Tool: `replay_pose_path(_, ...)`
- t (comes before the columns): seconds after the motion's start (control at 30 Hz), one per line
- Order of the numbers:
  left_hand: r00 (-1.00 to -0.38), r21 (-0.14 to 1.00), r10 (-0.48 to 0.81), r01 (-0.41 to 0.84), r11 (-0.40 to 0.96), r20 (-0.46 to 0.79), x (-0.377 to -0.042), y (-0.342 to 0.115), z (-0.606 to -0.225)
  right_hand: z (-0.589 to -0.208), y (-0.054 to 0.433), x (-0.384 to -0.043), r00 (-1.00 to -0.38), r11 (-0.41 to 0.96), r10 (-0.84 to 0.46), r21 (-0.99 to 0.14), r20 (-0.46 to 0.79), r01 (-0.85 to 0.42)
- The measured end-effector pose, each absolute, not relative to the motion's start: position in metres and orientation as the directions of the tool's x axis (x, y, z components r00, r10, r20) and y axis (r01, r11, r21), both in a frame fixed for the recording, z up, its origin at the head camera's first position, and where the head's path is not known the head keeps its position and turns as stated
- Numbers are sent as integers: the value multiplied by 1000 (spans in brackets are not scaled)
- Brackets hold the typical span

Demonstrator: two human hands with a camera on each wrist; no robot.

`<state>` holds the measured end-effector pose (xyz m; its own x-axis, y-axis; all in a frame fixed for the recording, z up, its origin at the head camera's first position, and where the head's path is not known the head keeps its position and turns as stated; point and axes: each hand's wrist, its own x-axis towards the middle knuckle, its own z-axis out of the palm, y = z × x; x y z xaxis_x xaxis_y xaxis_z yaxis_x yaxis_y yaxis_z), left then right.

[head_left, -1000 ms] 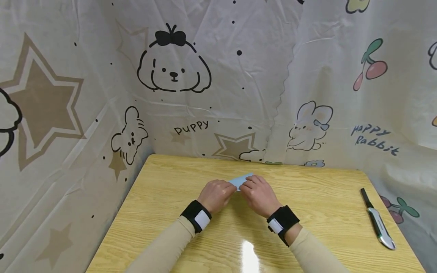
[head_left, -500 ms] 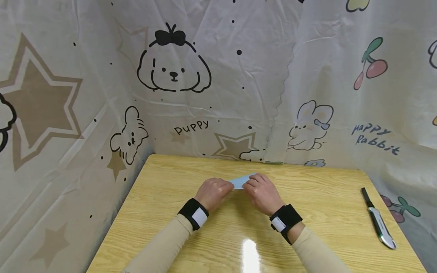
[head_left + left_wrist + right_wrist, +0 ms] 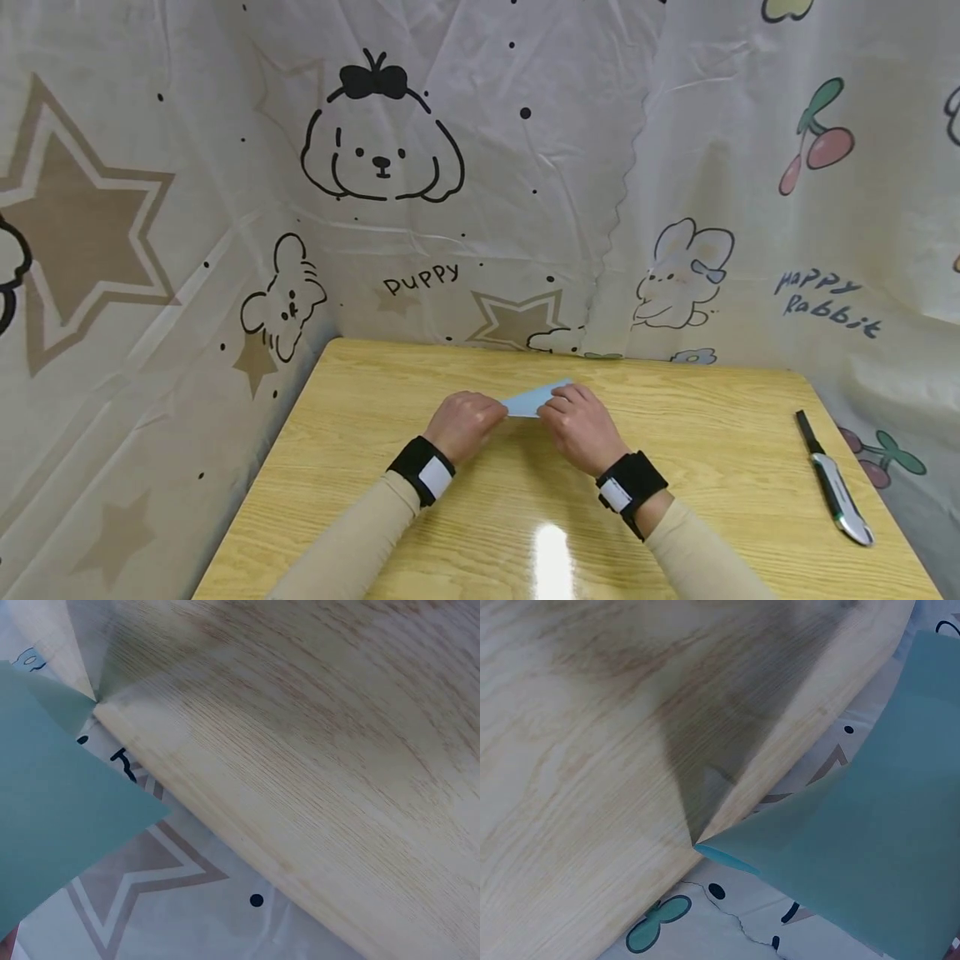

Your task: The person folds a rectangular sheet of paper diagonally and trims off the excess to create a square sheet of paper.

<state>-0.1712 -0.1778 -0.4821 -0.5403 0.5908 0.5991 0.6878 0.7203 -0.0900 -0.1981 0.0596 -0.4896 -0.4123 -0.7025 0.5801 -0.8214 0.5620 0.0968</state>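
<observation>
Light-blue folded paper sheet (image 3: pixel 527 403) is spanning gap between hands, over far middle of pale wood-grain desk (image 3: pixel 360 467); corner seemingly touching surface. Bare left hand (image 3: pixel 463 423) is pinching sheet's left end; bare right hand (image 3: pixel 583 425) is gripping right part, fingers curled. Risk: uneven pull could be skewing folded layers or leaving stray crease; overly hard tug could be tearing paper. Silver-and-black utility knife (image 3: pixel 831 481) is lying well apart, near desk's right edge; white printed cloth (image 3: pixel 517 192) is hanging behind.
</observation>
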Motion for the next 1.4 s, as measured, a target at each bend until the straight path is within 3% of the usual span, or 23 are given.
replay_pose_path(1.4, -586, -50, 521, 634, 772, 620, -172, -209, -499, -496, 73, -205, -430, 574, -707, 100, 561, -813)
